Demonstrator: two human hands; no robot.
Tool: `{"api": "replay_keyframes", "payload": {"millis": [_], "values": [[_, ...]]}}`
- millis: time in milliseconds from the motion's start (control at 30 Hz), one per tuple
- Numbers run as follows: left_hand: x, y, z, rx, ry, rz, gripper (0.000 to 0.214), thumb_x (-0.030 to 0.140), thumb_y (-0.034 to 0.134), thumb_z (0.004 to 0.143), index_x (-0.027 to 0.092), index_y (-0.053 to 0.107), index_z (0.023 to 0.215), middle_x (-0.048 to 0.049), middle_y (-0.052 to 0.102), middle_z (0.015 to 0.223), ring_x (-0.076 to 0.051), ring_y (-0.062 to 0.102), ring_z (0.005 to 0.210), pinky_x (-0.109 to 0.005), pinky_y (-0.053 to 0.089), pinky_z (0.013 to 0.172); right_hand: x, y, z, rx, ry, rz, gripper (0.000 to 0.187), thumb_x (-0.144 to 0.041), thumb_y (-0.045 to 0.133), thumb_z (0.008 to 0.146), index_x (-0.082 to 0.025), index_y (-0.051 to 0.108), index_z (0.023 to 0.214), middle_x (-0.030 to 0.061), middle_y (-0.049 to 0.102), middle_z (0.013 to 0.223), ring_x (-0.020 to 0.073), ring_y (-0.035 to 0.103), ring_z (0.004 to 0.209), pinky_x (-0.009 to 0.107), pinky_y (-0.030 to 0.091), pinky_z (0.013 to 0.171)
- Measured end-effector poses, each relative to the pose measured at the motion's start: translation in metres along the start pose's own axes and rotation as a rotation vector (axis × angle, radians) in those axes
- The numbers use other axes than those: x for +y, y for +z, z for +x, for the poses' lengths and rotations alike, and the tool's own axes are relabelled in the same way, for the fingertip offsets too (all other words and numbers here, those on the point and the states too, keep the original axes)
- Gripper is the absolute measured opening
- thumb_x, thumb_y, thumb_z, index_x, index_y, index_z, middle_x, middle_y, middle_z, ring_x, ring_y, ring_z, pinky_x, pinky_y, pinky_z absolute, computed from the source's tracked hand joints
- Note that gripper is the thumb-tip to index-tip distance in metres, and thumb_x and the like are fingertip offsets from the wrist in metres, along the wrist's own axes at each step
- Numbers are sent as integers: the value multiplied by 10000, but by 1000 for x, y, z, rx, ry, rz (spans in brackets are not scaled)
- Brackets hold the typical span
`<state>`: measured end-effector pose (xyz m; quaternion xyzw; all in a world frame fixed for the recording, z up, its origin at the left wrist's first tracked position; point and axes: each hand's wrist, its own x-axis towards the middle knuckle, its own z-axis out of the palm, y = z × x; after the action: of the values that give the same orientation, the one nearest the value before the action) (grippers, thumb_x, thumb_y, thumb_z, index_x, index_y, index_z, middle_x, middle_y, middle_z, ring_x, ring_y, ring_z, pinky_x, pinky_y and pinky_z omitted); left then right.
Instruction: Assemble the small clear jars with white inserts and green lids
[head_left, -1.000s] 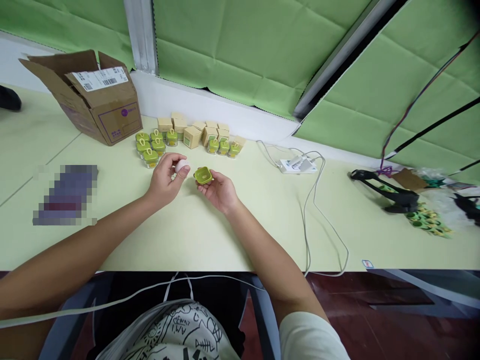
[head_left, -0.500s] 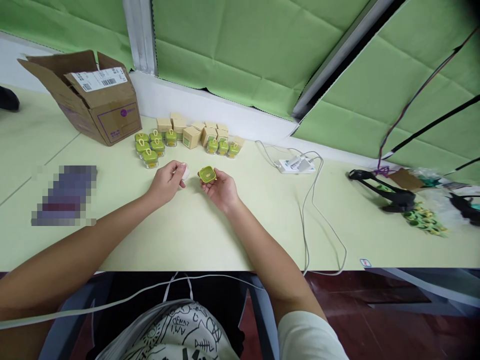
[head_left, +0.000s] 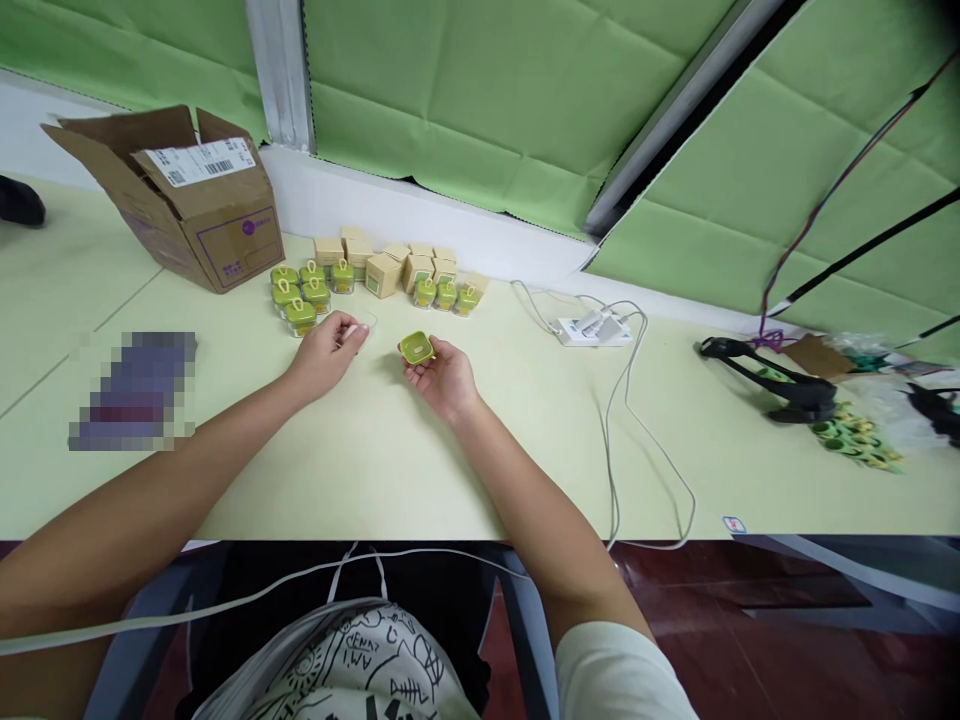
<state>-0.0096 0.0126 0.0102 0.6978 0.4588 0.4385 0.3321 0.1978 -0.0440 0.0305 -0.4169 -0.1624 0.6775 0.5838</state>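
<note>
My left hand [head_left: 326, 352] pinches a small clear or whitish piece [head_left: 370, 321] between thumb and fingers; most of it is hidden, so its kind is unclear. To the right, my right hand [head_left: 444, 380] holds a square green lid [head_left: 417, 348] by its edge, with the hollow underside turned up. The two hands are apart, above the table. Just beyond my left hand stand several small clear jars [head_left: 301, 318] with green lids and loops on top. More such jars [head_left: 445, 296] stand in a short row farther right.
Several small tan boxes [head_left: 384, 274] sit behind the jars. A large open cardboard box [head_left: 225, 220] is at the back left, with a blurred-out item [head_left: 135, 390] nearer. On the right are a power strip [head_left: 594, 331], white cables [head_left: 616, 440] and a black stand-like object [head_left: 772, 382].
My left hand has moved slightly up and left with the piece, away from the lid. My right hand still holds the lid almost in the same place.
</note>
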Motion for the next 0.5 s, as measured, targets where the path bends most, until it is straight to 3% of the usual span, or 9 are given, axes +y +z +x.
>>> {"api": "replay_keyframes", "payload": {"millis": [167,333,500], "values": [[3,-3,-2,-86,131,217,372,520,756,861,223,669,1067,-57,738,1028,-213,642,815,-350,510,762,-1,1,-1,10,-6,5,197,-292,537,1016,-165,679,967,80,776,834,159,667,667,236,568,584],[-2,-7,-2,-210,238,374,360,438,737,857,226,666,1139,-109,734,1201,-315,681,1075,-442,533,932,-2,2,-2,18,-9,3,195,-283,523,1025,-174,674,966,76,769,832,164,672,673,237,570,575],[-8,-7,-1,-238,277,426,378,392,702,864,232,667,1204,-119,723,1251,-338,686,1143,-475,547,991,-1,0,0,21,-18,-9,170,-283,543,1010,-179,674,978,75,772,828,175,676,689,255,580,584]]}}
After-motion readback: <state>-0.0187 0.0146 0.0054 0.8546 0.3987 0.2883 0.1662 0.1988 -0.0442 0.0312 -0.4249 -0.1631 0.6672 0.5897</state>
